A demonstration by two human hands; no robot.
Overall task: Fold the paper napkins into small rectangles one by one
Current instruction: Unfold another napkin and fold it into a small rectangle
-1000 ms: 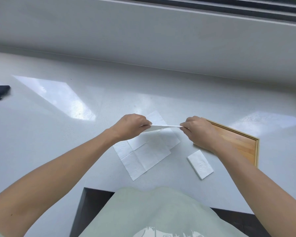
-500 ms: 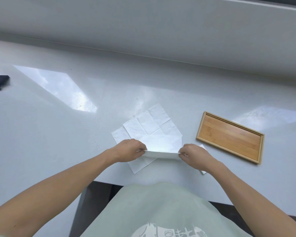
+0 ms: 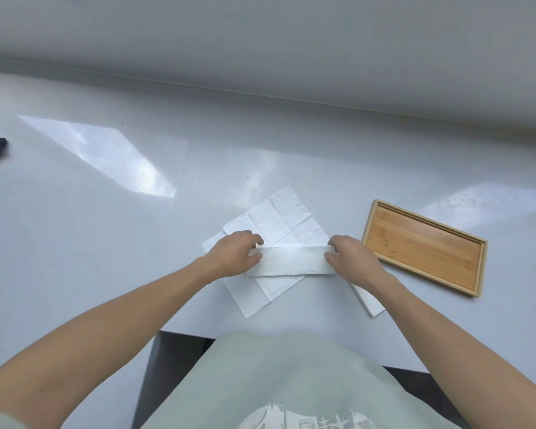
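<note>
Fingers (image 3: 256, 243) of the left hand (image 3: 232, 255) and of the right hand (image 3: 351, 257) curl round the two ends of a folded napkin strip (image 3: 291, 261), just below the frame's middle. Judging by this, the fold wants matched edges and a firm crease pressed outward. It lies on unfolded napkins (image 3: 276, 218) on the surface (image 3: 136, 243), between both hands.

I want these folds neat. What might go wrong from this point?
The folded strip lies on loose open napkins, so pressing the crease may drag or crumple them. The left hand and right hand hold only its ends; the middle may bow and crease crooked. The right forearm covers the finished napkin near the table edge and might nudge it off.
</note>
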